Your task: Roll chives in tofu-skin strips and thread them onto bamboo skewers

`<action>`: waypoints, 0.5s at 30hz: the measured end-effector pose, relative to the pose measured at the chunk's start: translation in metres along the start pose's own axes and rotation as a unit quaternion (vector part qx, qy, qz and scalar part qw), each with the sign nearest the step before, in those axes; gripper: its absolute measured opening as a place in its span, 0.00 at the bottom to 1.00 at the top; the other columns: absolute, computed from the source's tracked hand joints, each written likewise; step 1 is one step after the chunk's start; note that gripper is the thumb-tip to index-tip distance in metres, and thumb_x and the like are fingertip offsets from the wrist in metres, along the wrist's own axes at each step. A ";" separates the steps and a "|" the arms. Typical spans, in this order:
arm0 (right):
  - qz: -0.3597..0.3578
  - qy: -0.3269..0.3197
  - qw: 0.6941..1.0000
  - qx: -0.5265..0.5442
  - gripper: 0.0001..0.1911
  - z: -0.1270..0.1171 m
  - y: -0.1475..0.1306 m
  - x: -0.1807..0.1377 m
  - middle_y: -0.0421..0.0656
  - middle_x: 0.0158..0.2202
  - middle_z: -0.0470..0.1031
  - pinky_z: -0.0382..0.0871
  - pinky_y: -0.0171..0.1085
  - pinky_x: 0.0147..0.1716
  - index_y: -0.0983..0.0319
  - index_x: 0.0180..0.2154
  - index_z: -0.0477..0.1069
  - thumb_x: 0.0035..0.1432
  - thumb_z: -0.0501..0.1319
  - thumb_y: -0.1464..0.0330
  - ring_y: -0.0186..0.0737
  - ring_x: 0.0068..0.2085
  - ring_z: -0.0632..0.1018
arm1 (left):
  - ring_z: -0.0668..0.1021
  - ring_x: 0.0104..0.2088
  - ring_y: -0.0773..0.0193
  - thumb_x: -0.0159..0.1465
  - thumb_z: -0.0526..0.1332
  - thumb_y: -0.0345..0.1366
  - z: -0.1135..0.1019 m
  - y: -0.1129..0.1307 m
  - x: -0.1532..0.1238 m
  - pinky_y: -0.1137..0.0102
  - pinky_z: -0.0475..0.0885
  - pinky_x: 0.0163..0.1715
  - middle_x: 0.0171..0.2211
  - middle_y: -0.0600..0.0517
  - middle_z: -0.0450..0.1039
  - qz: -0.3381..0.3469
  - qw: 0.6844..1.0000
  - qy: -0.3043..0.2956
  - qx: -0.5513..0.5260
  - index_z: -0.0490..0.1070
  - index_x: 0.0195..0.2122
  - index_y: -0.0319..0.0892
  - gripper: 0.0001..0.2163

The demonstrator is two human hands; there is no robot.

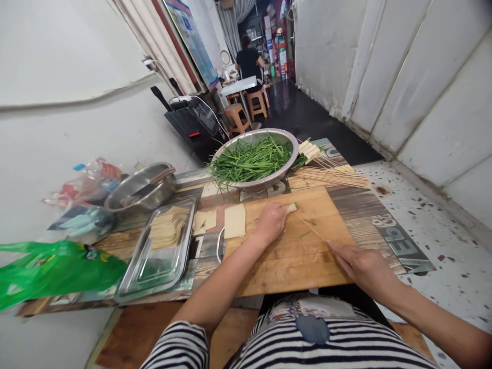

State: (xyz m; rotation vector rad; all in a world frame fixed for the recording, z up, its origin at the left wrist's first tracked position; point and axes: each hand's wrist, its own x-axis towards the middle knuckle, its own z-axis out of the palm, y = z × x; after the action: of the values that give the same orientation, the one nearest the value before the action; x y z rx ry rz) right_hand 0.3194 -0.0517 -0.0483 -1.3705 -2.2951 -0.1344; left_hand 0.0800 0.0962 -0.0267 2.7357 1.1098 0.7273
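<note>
On the wooden cutting board (284,261), my left hand (272,221) is closed around a rolled tofu sheet (292,207) with green chive ends showing at its tip. My right hand (363,264) pinches a thin wooden skewer (315,229), whose far end points toward the roll. Whether the skewer's tip touches the roll I cannot make out. A small stack of pale tofu sheets (234,221) lies at the board's left edge. Small green scraps (305,233) lie on the board between my hands. Beyond the board stands a metal bowl (294,154) heaped with green chives (253,160).
Finished skewered rolls (309,150) and loose skewers (334,177) lie at the back right. Leftward are a metal tray (154,274) with more tofu sheets (169,228), a steel basin (134,189) and a green plastic bag (61,271). A person (249,64) sits far off.
</note>
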 end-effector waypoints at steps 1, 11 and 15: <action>0.001 -0.002 1.000 0.001 0.17 0.000 0.000 0.000 0.49 0.36 0.81 0.75 0.33 0.28 0.68 0.47 0.75 0.65 0.49 0.73 0.39 0.31 0.81 | 0.73 0.31 0.60 0.71 0.49 0.37 0.000 0.000 0.000 0.66 0.65 0.35 0.28 0.48 0.74 0.001 1.000 0.000 0.001 0.76 0.35 0.40 0.17; 0.011 0.007 1.000 0.015 0.18 0.002 -0.002 0.006 0.48 0.38 0.81 0.76 0.32 0.29 0.67 0.46 0.76 0.66 0.49 0.73 0.39 0.33 0.82 | 0.73 0.31 0.61 0.71 0.49 0.35 0.000 0.000 0.001 0.67 0.66 0.36 0.27 0.48 0.74 0.009 1.000 -0.008 0.004 0.76 0.34 0.40 0.16; 0.017 0.007 1.000 0.014 0.18 0.001 -0.003 0.006 0.48 0.38 0.81 0.76 0.33 0.29 0.67 0.46 0.76 0.66 0.48 0.72 0.39 0.33 0.82 | 0.74 0.32 0.59 0.71 0.49 0.33 0.001 -0.001 0.002 0.65 0.67 0.36 0.28 0.47 0.74 0.008 1.000 -0.021 0.007 0.76 0.34 0.38 0.16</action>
State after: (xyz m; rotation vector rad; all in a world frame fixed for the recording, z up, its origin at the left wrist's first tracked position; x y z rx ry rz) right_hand 0.3135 -0.0477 -0.0464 -1.3900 -2.2534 -0.1009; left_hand 0.0807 0.0981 -0.0269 2.7624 1.0890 0.6627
